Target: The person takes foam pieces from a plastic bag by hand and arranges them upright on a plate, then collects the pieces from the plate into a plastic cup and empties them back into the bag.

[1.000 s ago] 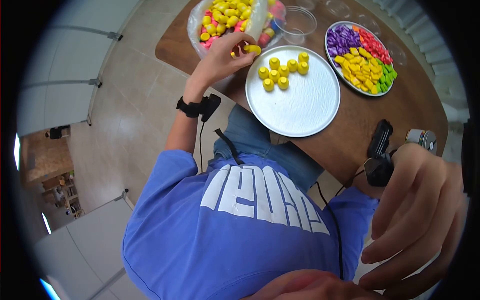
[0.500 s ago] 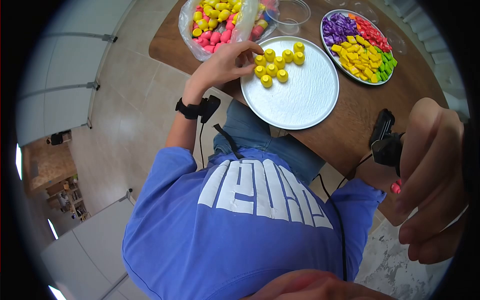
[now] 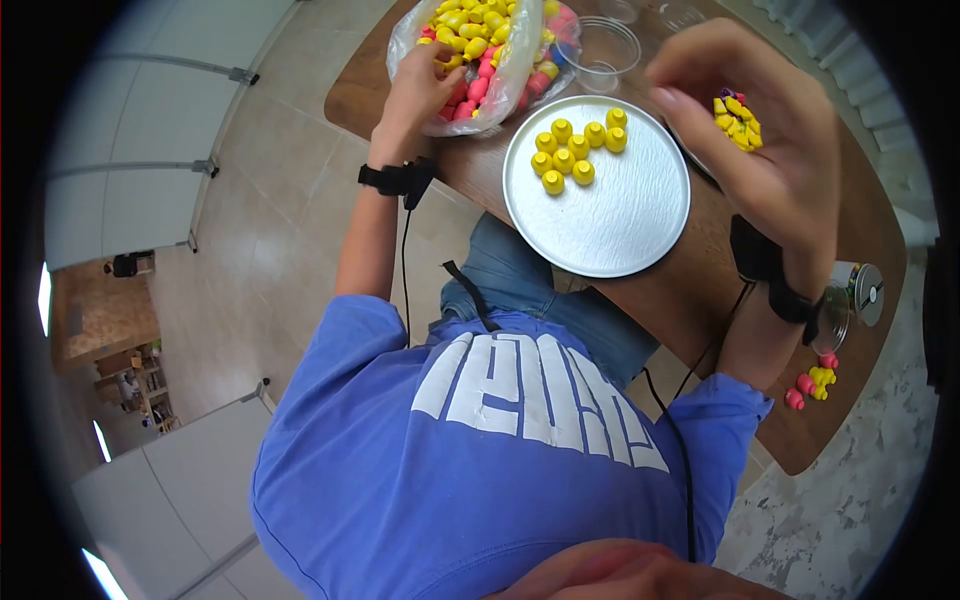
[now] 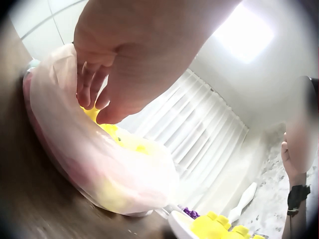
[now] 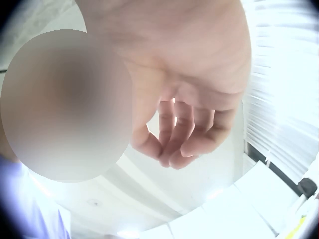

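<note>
In the head view, your left hand (image 3: 418, 92) dips into the mouth of the plastic bag (image 3: 525, 55) at ten o'clock from the plate (image 3: 620, 225), its fingers among the yellow pieces (image 3: 474, 47); you cannot tell whether they have caught one. Your right hand (image 3: 797, 150), raised at two o'clock, has loosely bent fingers and grasps nothing. A yellow cluster (image 3: 564, 160) stands upright on the plate from nine round to one o'clock. To add to it neatly, you would do best to pinch a single piece by its sides and lower it flat end down. Bare plate runs from three to seven o'clock. Mind the table's (image 3: 680, 285) near edge: the rim reaches it around seven, so press lightly there.

In the left wrist view, your fingertips reach down over yellow pieces inside the bag's wall, with the plate at five o'clock. Lift clear of that soft lip before swinging across.

In the right wrist view, your fingers curl slackly around open air, with a white curtain (image 5: 284, 69) at two o'clock.
</note>
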The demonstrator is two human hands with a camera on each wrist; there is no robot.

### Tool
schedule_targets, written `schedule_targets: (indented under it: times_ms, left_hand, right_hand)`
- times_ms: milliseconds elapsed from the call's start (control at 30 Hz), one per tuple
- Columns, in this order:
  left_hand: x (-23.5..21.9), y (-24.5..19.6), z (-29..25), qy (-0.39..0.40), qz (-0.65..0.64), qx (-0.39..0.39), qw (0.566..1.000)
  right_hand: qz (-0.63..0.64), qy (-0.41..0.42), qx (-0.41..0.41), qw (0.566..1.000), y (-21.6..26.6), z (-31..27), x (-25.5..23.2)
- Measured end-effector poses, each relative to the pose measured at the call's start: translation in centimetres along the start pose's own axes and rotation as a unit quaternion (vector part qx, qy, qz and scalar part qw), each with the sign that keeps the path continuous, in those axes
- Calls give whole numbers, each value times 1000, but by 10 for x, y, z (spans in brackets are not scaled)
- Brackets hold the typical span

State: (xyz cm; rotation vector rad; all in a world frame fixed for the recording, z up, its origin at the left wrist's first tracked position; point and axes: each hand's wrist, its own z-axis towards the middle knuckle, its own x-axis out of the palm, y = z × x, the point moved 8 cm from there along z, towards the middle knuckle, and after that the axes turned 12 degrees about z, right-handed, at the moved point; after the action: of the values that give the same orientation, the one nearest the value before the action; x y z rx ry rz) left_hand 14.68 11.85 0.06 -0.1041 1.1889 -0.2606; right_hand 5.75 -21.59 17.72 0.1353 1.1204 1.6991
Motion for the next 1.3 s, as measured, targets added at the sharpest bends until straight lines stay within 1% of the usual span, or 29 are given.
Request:
schedule_targets:
  times_ms: [33, 67, 100, 133, 167, 233, 367, 433, 467, 533, 567, 633, 667, 733, 767, 833, 867, 933, 967, 1033, 1067, 1133, 1167, 1267, 1300]
  left_hand:
    - [3, -6, 2, 7, -3, 9, 1000]
    - [7, -7, 6, 5, -3, 10, 1000]
    - [12, -9, 10, 3, 23, 26, 999]
    - [18, -10, 13, 2, 48, 41, 998]
    - [22, -7, 15, 2, 48, 39, 998]
    - [29, 2, 19, 10, 66, 4, 998]
    - [42, 11, 23, 1, 74, 14, 997]
    - [41, 8, 23, -23, 134, 20, 990]
    - [42, 8, 23, -22, 134, 19, 991]
    - [45, 3, 24, 56, 143, 4, 988]
    - [46, 5, 25, 56, 142, 4, 988]
    - [51, 5, 29, 40, 136, 35, 989]
    - [54, 8, 31, 39, 136, 35, 989]
    - [50, 2, 34, 17, 20, 36, 999]
    - [49, 1, 35, 16, 20, 37, 999]
    - [50, 1, 34, 49, -22, 10, 998]
    - [49, -3, 34, 49, -23, 11, 998]
    - [33, -1, 33, -44, -17, -31, 998]
    - [35, -1, 36, -44, -16, -31, 998]
    - [52, 4, 45, -22, 9, -2, 1000]
    - [58, 8, 47, -23, 10, -3, 1000]
    - [68, 7, 50, -10, 45, 20, 999]
    - [69, 11, 51, -10, 45, 20, 999]
    - [56, 5, 46, -12, 35, 23, 999]
    - [38, -4, 38, -32, 21, 6, 999]
  right_hand:
    - [-1, -1, -2, 1000, -4, 3, 4]
    - [-19, 15, 17, 1000, -13, 6, 10]
    - [-36, 33, 37, 998, -22, 8, 16]
    - [-36, 33, 37, 998, -27, 9, 19]
    - [-29, 55, 37, 997, -32, 10, 25]
    - [-25, 96, 28, 995, -41, 9, 37]
    - [-32, 107, 35, 993, -49, 6, 45]
    - [-28, 127, 61, 990, -57, 5, 49]
    - [-27, 128, 61, 990, -63, 3, 51]
    - [-69, 108, 18, 992, -72, -1, 52]
    - [-69, 109, 17, 992, -77, -3, 53]
    - [-80, 121, 17, 989, -82, -6, 57]
    - [-81, 122, 15, 989, -82, -6, 58]
    - [-86, 133, 49, 986, -84, -9, 60]
    - [-87, 133, 48, 986, -83, -9, 59]
    - [-92, 131, 53, 986, -82, -11, 58]
    - [-94, 130, 53, 986, -79, -12, 57]
    - [-118, 122, 58, 984, -76, -12, 54]
    - [-117, 122, 57, 984, -77, -12, 54]
    - [-132, 121, 60, 982, -81, -13, 53]
    - [-131, 122, 58, 982, -79, -13, 54]
    - [-124, 128, 81, 981, -80, -13, 55]
    - [-124, 128, 80, 981, -81, -13, 55]
    - [-123, 123, 69, 982, -87, -14, 55]
    - [-125, 127, 58, 982, -90, -14, 55]
